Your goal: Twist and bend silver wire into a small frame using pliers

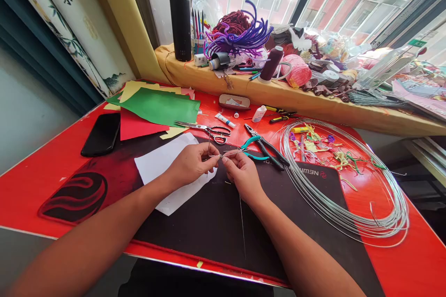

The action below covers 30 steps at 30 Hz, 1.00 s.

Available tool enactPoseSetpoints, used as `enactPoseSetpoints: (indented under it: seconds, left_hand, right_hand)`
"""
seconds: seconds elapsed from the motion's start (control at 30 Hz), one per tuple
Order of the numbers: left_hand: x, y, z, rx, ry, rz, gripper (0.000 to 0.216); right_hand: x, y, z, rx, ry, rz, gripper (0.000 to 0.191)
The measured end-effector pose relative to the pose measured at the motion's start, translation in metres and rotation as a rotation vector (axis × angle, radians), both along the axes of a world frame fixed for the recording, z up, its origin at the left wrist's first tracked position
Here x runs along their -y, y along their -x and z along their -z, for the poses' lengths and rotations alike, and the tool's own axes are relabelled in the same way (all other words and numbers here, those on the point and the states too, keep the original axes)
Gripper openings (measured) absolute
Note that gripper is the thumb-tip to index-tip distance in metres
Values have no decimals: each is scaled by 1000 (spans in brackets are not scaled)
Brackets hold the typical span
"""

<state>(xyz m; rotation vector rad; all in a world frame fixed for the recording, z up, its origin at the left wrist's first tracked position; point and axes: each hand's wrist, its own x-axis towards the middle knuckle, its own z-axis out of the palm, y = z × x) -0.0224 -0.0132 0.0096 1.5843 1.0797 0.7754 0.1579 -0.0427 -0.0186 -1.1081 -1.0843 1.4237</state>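
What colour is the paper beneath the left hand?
The paper is white, shown in the head view.

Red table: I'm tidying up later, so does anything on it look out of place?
Yes: colorful scraps lie scattered within the wire coil on the right, looking like loose litter. I see no obvious spill.

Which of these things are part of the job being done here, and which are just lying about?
In use, or likely part of it:
thin wire, pinched by left hand and right hand
wire coil
teal-handled pliers and black-handled pliers, close by

Apparently just lying about:
phone
green sheet
black flask
pink yarn ball
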Motion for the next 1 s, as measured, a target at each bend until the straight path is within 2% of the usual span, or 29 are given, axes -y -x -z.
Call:
enactPoseSetpoints:
  seconds: [0.27, 0.63, 0.87, 1.0]
  left_hand:
    - [2, -6, 5, 101, 106, -8, 23]
    - [4, -8, 6, 123, 114, -26, 21]
    - [5, -6, 3, 102, 122, 24, 20]
    - [4, -7, 4, 126, 145, 42, 22]
  right_hand:
    - [1, 2, -3, 33, -6, 37, 24]
    - [-1, 1, -5, -17, -22, 14, 22]
    - [-1, 1, -3, -110, 13, -53, 34]
    - [-2, -2, -4, -80, 6, -31, 37]
